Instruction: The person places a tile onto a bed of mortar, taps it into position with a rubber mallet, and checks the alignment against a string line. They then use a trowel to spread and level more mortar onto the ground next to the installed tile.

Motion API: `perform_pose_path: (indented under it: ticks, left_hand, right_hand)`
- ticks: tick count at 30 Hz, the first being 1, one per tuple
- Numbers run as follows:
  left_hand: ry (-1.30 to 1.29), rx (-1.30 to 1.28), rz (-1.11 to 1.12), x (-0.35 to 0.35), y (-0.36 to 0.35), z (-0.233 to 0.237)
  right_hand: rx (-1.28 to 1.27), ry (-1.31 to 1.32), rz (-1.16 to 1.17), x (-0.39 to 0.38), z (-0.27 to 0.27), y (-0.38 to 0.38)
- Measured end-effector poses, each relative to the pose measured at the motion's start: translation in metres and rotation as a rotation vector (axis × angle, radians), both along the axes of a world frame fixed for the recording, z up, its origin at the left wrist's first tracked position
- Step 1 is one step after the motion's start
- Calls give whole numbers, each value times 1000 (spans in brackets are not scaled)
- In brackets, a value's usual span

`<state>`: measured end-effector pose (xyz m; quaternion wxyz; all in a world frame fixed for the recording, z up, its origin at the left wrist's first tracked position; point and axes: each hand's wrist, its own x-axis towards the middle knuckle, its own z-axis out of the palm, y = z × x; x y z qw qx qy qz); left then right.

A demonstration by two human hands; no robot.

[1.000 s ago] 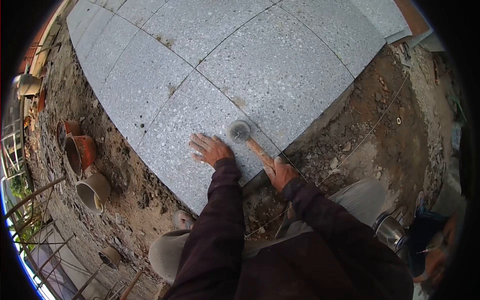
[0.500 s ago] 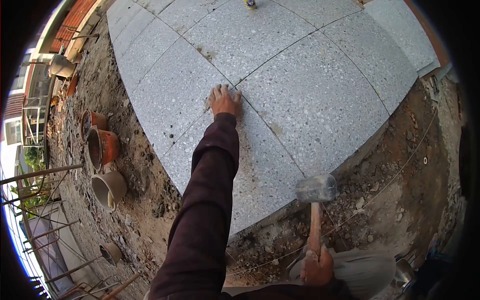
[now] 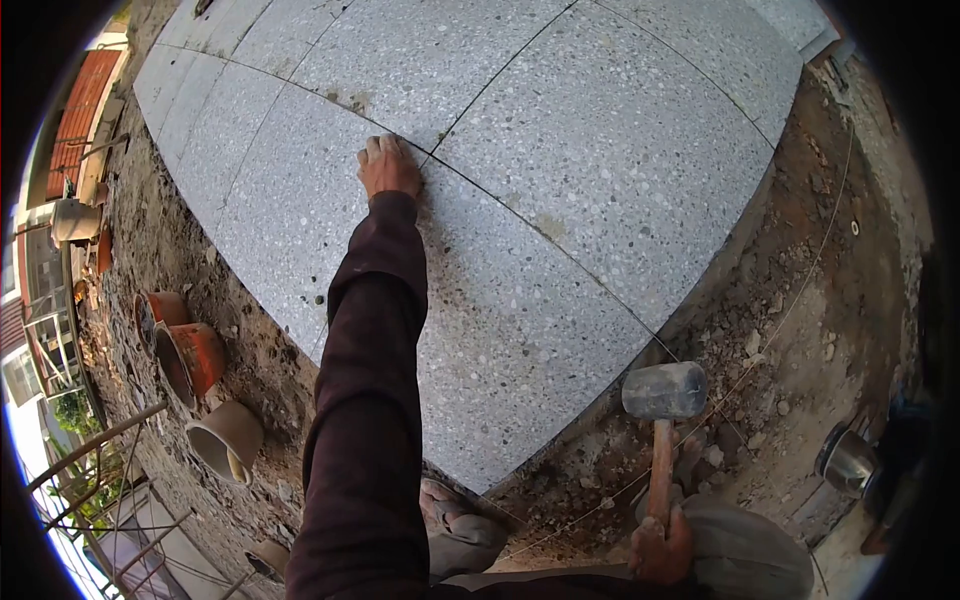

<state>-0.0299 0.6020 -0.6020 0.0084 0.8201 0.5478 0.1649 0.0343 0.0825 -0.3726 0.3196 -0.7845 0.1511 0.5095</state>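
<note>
My left hand [image 3: 388, 168] rests on a grey speckled paving slab [image 3: 270, 220], beside the seam where several slabs meet. Its fingers are bent forward against the surface and it holds nothing. Low in the view, my right hand [image 3: 664, 548] is wrapped round the wooden handle of a rubber mallet [image 3: 664, 391]. The mallet's dark grey head points away from me, just outside the slab's near right edge and over the dirt. Loose crumbs of soil lie on the slab near my left forearm.
On the dirt at left lie orange buckets [image 3: 190, 362] and a grey bucket [image 3: 226, 440]. A thin string [image 3: 765, 350] runs above the soil at right. A metal container [image 3: 848, 462] is at lower right, and rusty bars [image 3: 95, 445] stick out at lower left.
The view has shifted, bringing a foot into sight below the slab's near corner. My left hand has drawn its fingers in and sits slightly left of the seam crossing. The mallet remains in my right hand.
</note>
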Motion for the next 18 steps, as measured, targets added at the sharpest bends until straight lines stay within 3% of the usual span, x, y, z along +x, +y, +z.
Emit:
perform_pose_path:
  ticks: [4,6,8,10,11,18]
  left_hand:
    - [-224,-71,-156,-21,-2,5]
    - [-295,19,-292,-35,-43,13]
    - [-159,-66,-437,-57,-121,36]
    - [195,-210,-593,-90,-194,52]
    - [207,-331,-588,-102,-217,53]
    - [297,-376,-510,-102,-236,51]
  right_hand:
    - [146,46,103,-12,-1,-9]
    - [158,-22,134,-18,0,-5]
    - [152,-98,178,-25,1,-3]
    - [140,-177,240,-32,-2,0]
    - [140,-194,282,-34,-5,1]
    - [196,-526,672,-40,-46,55]
